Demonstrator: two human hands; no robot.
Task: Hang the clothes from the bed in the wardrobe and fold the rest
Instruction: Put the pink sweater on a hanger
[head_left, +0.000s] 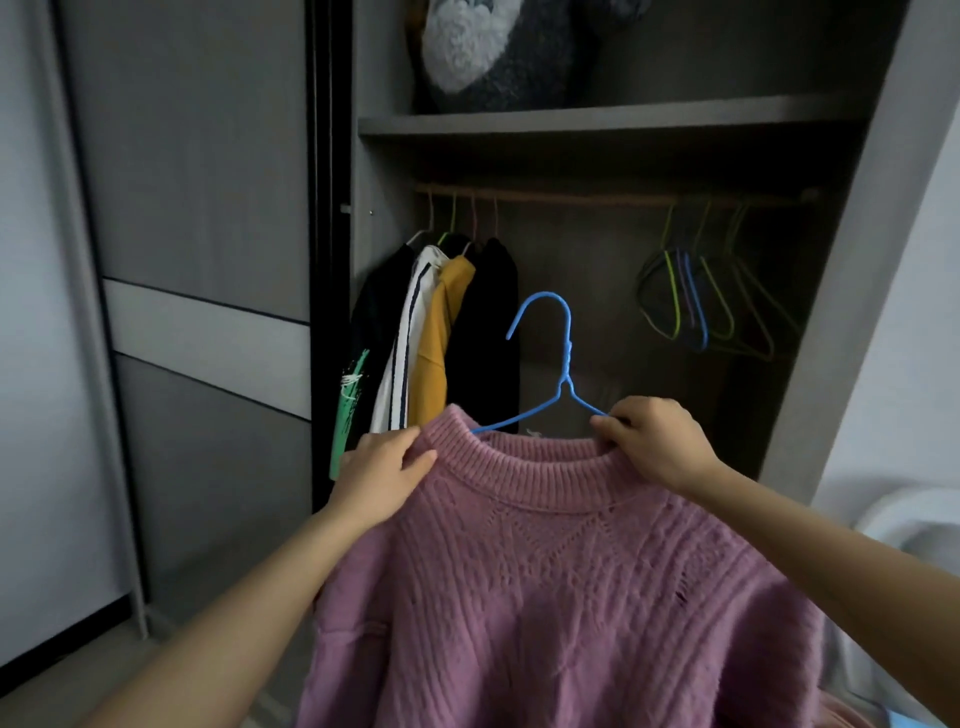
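Holding a pink sweater (545, 597) at 6 o'clock before an open wardrobe (831, 312), the left hand (384, 467) grips its shoulder at 9 o'clock of the collar. The right hand (654, 441), at 3 o'clock, pinches the collar together with one arm of a blue hanger (566, 353), whose hook stands free at 12 o'clock. On the rail (613, 195), clothes (441, 322) hang at 10 o'clock and bare hangers (701, 301) at 2 o'clock.

a dim grey wood-grain wardrobe (623, 124) stands open above the right hand (657, 441); its grey sliding door (197, 208) lies left of the left hand (382, 478), a pale wall (914, 312) right of the right hand.
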